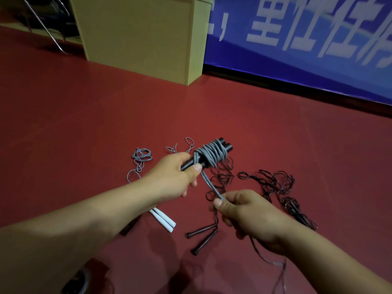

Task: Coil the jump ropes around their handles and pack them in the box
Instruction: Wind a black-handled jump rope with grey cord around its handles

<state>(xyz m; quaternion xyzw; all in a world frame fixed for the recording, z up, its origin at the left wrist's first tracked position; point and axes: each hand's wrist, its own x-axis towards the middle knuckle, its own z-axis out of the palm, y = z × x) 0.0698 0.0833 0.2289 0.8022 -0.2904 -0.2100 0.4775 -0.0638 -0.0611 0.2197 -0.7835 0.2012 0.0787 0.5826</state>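
My left hand [177, 176] grips a pair of black handles [222, 145] held above the red floor, with grey rope [210, 155] wound in several turns around them. A doubled strand of that grey rope runs down to my right hand [244, 211], which pinches it between thumb and fingers. On the floor below lie two white handles [163, 219] and a pair of thin dark handles [201, 236]. Tangled dark rope [275, 183] is spread to the right, and loose grey rope [141, 158] lies to the left.
A tan cardboard box [140, 35] stands on the floor at the back centre. A blue banner with white characters [307, 39] runs along the right. Metal chair legs [48, 28] show at the top left. A dark object [84, 279] sits at the bottom edge.
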